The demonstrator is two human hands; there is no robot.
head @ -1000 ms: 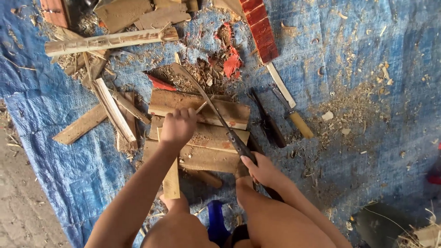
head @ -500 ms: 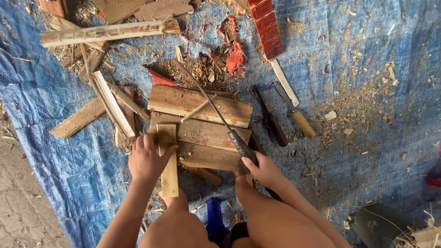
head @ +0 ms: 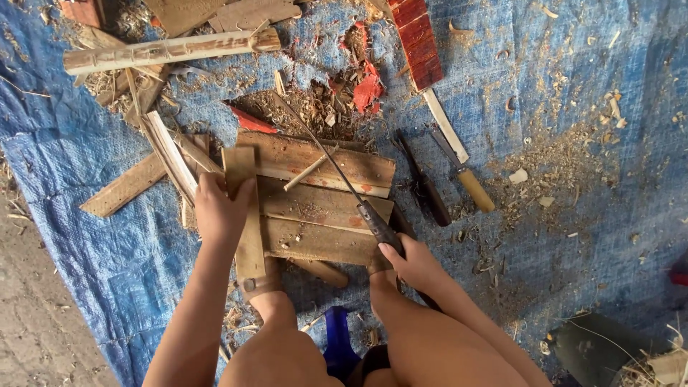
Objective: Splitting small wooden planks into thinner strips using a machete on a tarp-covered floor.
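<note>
Wooden slat stands whole and uncut on the plank block, left hand fingers wrapped round its top, right hand gripping the long-bladed knife resting across the planks.

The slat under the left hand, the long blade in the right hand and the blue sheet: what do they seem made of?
Slat: bare unfinished wood, pale, grain showing.
Long blade: likely metal, thin, dull grey; its dark handle's material is unclear.
Blue sheet: seemingly woven plastic tarpaulin, creased, strewn with wood shavings.
</note>
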